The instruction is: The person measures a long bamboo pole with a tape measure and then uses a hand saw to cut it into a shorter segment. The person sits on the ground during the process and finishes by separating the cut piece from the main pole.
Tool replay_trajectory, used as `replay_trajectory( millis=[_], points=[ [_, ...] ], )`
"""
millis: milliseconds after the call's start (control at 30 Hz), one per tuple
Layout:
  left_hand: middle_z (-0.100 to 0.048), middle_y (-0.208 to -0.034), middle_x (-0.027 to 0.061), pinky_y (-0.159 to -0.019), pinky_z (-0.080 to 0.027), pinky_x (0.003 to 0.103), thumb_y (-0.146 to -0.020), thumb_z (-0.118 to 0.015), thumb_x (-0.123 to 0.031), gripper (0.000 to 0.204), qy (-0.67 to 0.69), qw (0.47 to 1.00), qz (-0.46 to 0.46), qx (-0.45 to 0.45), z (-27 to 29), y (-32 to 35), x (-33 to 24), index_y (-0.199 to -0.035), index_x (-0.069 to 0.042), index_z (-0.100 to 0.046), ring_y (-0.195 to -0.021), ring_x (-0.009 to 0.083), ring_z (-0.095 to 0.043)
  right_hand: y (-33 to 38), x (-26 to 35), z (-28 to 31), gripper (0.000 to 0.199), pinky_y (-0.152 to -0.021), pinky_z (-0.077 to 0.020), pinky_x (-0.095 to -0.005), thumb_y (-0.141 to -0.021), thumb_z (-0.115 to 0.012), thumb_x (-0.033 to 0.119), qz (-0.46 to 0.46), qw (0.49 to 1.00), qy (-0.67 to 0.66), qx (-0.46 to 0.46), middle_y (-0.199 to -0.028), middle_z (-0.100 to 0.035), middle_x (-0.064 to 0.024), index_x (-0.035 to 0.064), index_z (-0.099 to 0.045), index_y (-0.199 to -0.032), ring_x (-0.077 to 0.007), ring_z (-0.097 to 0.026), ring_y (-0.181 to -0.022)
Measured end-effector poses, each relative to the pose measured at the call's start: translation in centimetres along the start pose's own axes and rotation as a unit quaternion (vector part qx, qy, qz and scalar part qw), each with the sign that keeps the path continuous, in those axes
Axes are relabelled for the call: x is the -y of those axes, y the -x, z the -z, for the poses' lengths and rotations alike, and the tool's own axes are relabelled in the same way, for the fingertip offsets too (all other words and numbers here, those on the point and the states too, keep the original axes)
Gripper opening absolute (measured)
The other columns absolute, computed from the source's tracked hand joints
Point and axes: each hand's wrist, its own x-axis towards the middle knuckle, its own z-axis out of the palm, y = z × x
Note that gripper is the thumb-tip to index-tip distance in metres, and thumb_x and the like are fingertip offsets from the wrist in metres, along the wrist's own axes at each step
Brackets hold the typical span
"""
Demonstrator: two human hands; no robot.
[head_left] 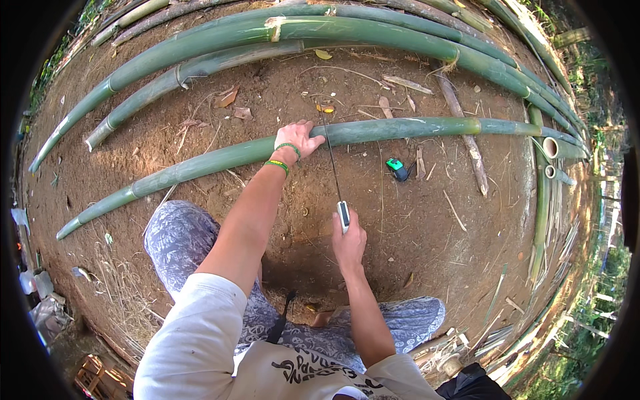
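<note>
A long green bamboo pole (pixel 400 127) lies crosswise in front of me, just off or on the dirt. My left hand (pixel 298 139), with two bracelets at the wrist, is closed over the pole from above. Its thumb sits close beside the saw blade. In my right hand (pixel 350 243) is a hand saw (pixel 343 215) with a white and black handle. Its thin, dark blade runs away from me and across the pole, just right of my left hand. Whether the blade has cut into the bamboo I cannot tell.
Several thicker bamboo poles (pixel 373 32) lie farther off. A green and black tape measure (pixel 397 169) rests on the soil, right of the saw. Beyond it lies a weathered stick (pixel 472 157) under the pole. Cut bamboo ends (pixel 551 148) show at the right.
</note>
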Motion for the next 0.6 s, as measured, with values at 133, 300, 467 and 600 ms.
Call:
replay_trajectory(
  millis=[133,300,467,600],
  points=[
    [-0.068,-0.125,0.0110,-0.097,-0.055,0.047,-0.091,-0.057,-0.059,0.059,0.004,1.000,0.005,0.003,-0.1,0.0,0.4,-0.130,-0.016,-0.066,-0.115,0.0334,-0.068,0.3,0.0,0.6,0.038,-0.067,-0.0553,-0.0549,-0.101,-0.067,0.028,0.004,1.000,0.025,0.018,-0.087,-0.071,-0.0281,0.0040,-0.061,-0.130,-0.0485,-0.071,-0.080],
    [-0.068,-0.125,0.0102,-0.098,-0.055,0.047,-0.091,-0.057,-0.058,0.058,0.006,1.000,0.009,0.017,0.1,0.0,-0.1,-0.130,-0.016,-0.066,-0.116,0.0329,-0.067,-1.0,-0.7,0.4,0.034,-0.067,-0.0534,-0.0583,-0.103,-0.065,0.028,0.002,0.997,0.052,0.050,-0.084,-0.070,-0.0294,0.0045,-0.058,-0.127,-0.0511,-0.069,-0.080],
    [-0.068,-0.124,0.0092,-0.097,-0.055,0.047,-0.091,-0.057,-0.058,0.057,0.001,1.000,0.003,0.003,-0.1,-0.2,0.0,-0.129,-0.016,-0.067,-0.116,0.0324,-0.067,-3.0,0.0,-1.4,0.031,-0.064,-0.0516,-0.0605,-0.103,-0.063,0.030,0.003,0.996,0.079,0.047,-0.077,-0.069,-0.0289,0.0035,-0.057,-0.119,-0.0525,-0.067,-0.075],
    [-0.069,-0.123,0.0092,-0.096,-0.055,0.047,-0.091,-0.058,-0.057,0.057,0.014,1.000,0.003,0.005,-0.3,0.2,0.2,-0.128,-0.016,-0.067,-0.115,0.0321,-0.068,-2.7,-0.4,-2.0,0.032,-0.062,-0.0506,-0.0612,-0.104,-0.063,0.031,0.006,0.996,0.085,0.039,-0.073,-0.068,-0.0287,0.0016,-0.056,-0.114,-0.0527,-0.067,-0.071]
  ],
)
